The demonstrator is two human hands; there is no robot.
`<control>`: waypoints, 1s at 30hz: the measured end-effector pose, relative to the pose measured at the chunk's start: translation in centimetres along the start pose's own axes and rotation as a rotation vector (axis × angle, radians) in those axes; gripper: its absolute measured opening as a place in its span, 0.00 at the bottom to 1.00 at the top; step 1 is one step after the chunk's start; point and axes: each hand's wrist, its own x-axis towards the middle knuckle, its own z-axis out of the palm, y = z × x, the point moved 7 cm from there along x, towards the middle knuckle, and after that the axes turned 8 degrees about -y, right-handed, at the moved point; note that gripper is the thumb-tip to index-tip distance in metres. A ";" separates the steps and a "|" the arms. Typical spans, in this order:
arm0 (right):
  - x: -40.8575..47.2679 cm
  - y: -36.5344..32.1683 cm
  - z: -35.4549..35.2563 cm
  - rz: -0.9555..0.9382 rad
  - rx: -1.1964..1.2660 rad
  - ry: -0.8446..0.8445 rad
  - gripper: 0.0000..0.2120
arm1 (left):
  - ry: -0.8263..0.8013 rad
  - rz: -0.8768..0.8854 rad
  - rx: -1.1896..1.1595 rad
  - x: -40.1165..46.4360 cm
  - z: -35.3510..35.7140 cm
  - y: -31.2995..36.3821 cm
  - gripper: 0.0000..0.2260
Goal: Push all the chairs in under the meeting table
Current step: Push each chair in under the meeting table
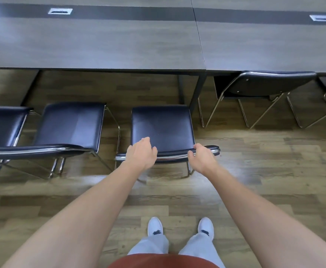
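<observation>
Four chairs show, all dark padded vinyl on chrome tube frames. The left hand and right hand curl over the backrest of the middle chair, which stands clear of the grey wood-grain meeting table (two cable ports). The right-hand chair is tucked under it.

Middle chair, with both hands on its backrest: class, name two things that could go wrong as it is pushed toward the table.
1. The table leg stands just beyond the right front corner of the middle chair; a straight push may strike it.
2. The left hand and right hand lie over the backrest top, so their fingers could get pinched against the table edge.
3. The neighbouring chair stands close on the left; the frames might snag.
</observation>
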 end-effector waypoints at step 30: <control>2.6 1.0 1.4 0.089 -0.068 -0.123 0.19 | -0.097 -0.088 -0.018 3.1 4.5 -3.2 0.17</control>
